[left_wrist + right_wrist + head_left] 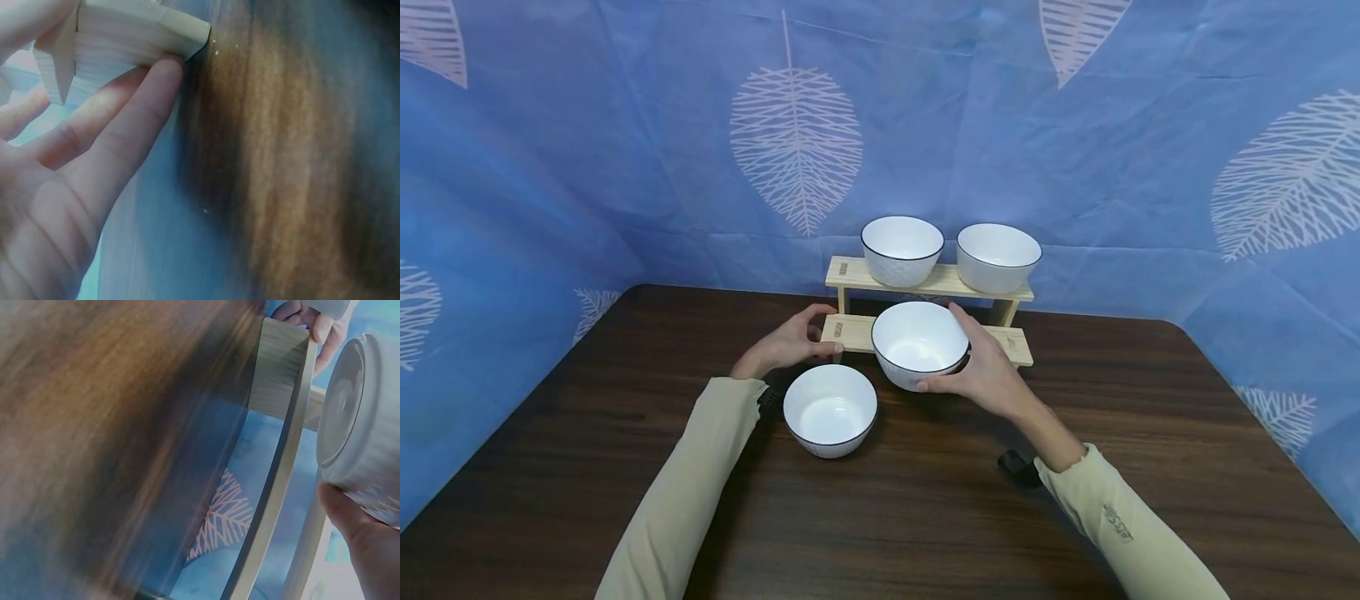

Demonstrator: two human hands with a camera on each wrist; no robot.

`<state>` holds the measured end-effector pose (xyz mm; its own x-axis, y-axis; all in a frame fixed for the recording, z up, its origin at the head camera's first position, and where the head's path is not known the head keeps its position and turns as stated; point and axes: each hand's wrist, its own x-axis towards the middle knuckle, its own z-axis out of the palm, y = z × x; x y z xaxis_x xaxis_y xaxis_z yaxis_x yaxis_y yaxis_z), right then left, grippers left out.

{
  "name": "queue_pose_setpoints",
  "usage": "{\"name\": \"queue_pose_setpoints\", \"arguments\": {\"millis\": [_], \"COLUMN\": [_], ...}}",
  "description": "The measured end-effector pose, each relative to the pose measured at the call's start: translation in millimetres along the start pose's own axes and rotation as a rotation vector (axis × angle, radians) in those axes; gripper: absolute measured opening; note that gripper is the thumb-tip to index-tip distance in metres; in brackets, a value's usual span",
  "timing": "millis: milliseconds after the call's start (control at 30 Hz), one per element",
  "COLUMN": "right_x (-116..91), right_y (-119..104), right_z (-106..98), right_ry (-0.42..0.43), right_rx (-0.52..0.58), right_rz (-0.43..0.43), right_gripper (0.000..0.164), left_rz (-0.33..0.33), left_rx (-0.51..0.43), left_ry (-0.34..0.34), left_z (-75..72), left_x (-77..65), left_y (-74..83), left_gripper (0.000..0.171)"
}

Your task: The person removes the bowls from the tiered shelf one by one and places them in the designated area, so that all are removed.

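Presently, right hand [981, 375] grasping a white dark-rimmed bowl [920, 335] above the lower shelf [859, 335] of a two-tier pale wooden rack [950, 281], left hand [784, 343] gripping its left end, second white bowl [830, 410] near left hand, two more bowls [901, 250] beyond both hands.

A two-tier rack [950, 279] stands by the middle of the table's [880, 517] far edge. Its upper tier bears a left bowl [902, 248] and a right bowl [998, 254]. The right hand [988, 375] holds a third bowl [920, 337] off the table, at the lower tier's front; the left hand [786, 342] grips the rack's left end. A fourth bowl [831, 408] stands nearer the table's near edge.
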<state>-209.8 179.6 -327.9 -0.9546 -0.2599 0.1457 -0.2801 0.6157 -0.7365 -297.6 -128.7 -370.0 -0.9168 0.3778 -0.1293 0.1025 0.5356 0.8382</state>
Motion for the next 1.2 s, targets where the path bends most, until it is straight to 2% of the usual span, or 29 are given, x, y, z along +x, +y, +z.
{"name": "queue_pose_setpoints", "arguments": {"millis": [300, 567, 800, 1033, 1200], "right_x": [-8, -15, -23, -32, -34], "right_y": [-1, 2, 5, 7, 9], "right_z": [-6, -7, -6, -4, -2], "right_ry": [-0.004, -0.033, -0.036, -0.035, -0.047], "right_rx": [-0.030, -0.036, -0.057, -0.134, -0.155], "right_rz": [0.009, -0.061, -0.086, -0.118, -0.150], "right_gripper": [0.126, 0.124, 0.122, 0.123, 0.122], "left_rz": [0.035, 0.023, 0.006, 0.034, 0.031], "left_rx": [-0.022, -0.015, -0.010, -0.015, -0.019], "left_ry": [-0.020, -0.006, 0.002, -0.021, -0.010], "left_z": [-1.5, -3.7, -3.8, -1.2, -2.2], "left_x": [1.8, 4.1, 2.4, 0.5, -2.2], "left_y": [2.0, -1.7, -1.5, -0.4, 0.3], "left_gripper": [0.072, 0.072, 0.071, 0.074, 0.073]}}
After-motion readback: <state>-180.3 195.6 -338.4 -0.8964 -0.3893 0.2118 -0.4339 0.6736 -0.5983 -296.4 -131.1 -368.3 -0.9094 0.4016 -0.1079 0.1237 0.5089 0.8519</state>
